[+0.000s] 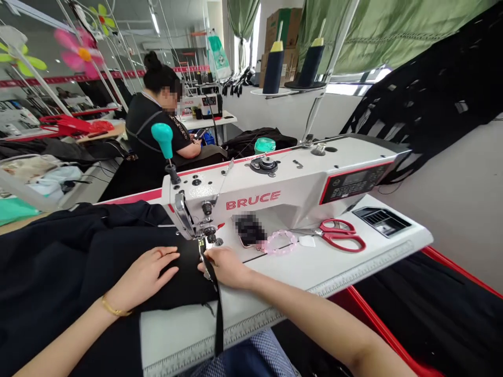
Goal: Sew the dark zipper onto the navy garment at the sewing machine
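Dark fabric (118, 251) spreads over the left side of the sewing machine (251, 193) bed and passes under its needle area. On this cloth lies my left hand (147, 275), fingers stretched out and holding nothing. Close by the presser foot, my right hand (226, 266) is closed on a narrow black strip (211, 269). From there the strip hangs down over the table's front edge. My right fingertips are partly hidden, along with the exact spot where strip and fabric meet.
Red-handled scissors (341, 235), a pink bead bracelet (280, 242) and a blurred-out phone-like object lie right of the needle. Two dark thread cones (274, 68) stand behind the machine. A co-worker (157, 115) sits beyond it. A red-edged bin (377, 330) holds dark cloth at right.
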Tool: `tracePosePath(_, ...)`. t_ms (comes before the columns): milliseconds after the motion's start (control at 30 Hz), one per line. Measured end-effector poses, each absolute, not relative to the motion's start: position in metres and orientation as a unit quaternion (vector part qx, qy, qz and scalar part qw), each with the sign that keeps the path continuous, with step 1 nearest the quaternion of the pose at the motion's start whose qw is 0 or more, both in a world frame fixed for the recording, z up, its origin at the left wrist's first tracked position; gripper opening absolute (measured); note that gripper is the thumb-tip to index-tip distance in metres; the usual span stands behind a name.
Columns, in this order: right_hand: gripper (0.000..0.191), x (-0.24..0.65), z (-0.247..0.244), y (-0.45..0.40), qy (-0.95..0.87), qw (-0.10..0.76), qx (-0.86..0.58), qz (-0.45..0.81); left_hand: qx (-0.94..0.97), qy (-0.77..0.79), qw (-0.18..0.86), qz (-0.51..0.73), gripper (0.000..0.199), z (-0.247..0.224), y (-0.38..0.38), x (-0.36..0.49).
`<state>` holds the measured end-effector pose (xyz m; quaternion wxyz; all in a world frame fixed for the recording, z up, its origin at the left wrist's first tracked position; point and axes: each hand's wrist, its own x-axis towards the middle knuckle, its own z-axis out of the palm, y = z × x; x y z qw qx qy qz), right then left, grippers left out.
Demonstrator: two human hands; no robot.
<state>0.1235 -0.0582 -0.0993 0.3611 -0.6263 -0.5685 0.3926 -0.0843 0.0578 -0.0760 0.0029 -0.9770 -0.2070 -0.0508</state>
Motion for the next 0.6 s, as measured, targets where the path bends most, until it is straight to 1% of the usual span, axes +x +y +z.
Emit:
tracePosePath(67, 0.016, 0.117, -0.096, -0.065, -0.535, 0.39, -0.604, 0.443, -0.966, -0.252, -0.019, -0.048, 0.043, -0.067, 0.048, -0.111)
tracePosePath(200, 0.028, 0.101, -0.09, -0.073, -0.436, 0.463, -0.555, 0.536, -0.947, -0.315, -0.05, -0.037, 0.045, -0.055, 0.024, -0.149)
tracePosePath(267, 0.029, 0.093, -0.09, -0.074, -0.381, 0.494, -0.542, 0.562, -0.941, -0.331, -0.064, -0.03, 0.044, -0.053, 0.012, -0.157)
tracePosePath(333, 0.025, 0.088, -0.091, -0.076, -0.321, 0.512, -0.545, 0.581, -0.939, -0.334, -0.073, -0.026, 0.043, -0.055, -0.001, -0.161)
tracePosePath(433, 0.016, 0.086, -0.093, -0.089, -0.242, 0.517, -0.552, 0.607, -0.943, -0.325, -0.068, -0.035, 0.042, -0.059, -0.019, -0.166)
tracePosePath(600, 0.009, 0.085, -0.092, -0.118, -0.181, 0.526, -0.539, 0.633, -0.944, -0.322, -0.049, -0.06, 0.038, -0.07, -0.036, -0.193)
